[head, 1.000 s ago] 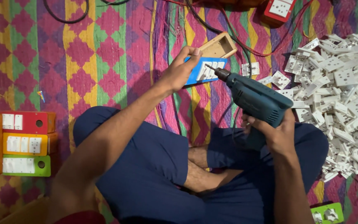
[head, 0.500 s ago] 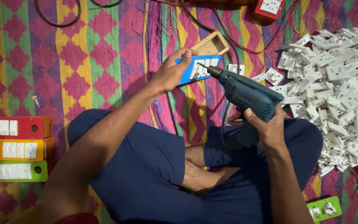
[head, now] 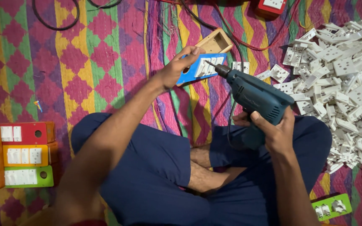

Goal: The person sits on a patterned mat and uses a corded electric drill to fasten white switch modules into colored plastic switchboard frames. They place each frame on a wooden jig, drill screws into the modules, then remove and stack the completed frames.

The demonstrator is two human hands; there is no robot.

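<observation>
Head view: left hand (head: pixel 177 69) grips the blue switch board (head: pixel 200 69) — right hand (head: pixel 273 129) grips the drill (head: pixel 254 98); best keep the bit straight, board steady.

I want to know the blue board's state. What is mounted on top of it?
White switch modules sit on the blue board, with the drill tip against them. The left hand covers its left end.

Floor workshop (home-style): woven mat (head: pixel 105 62), heap of white sockets (head: pixel 348 83), stacked coloured switchboards (head: pixel 21 159).
</observation>
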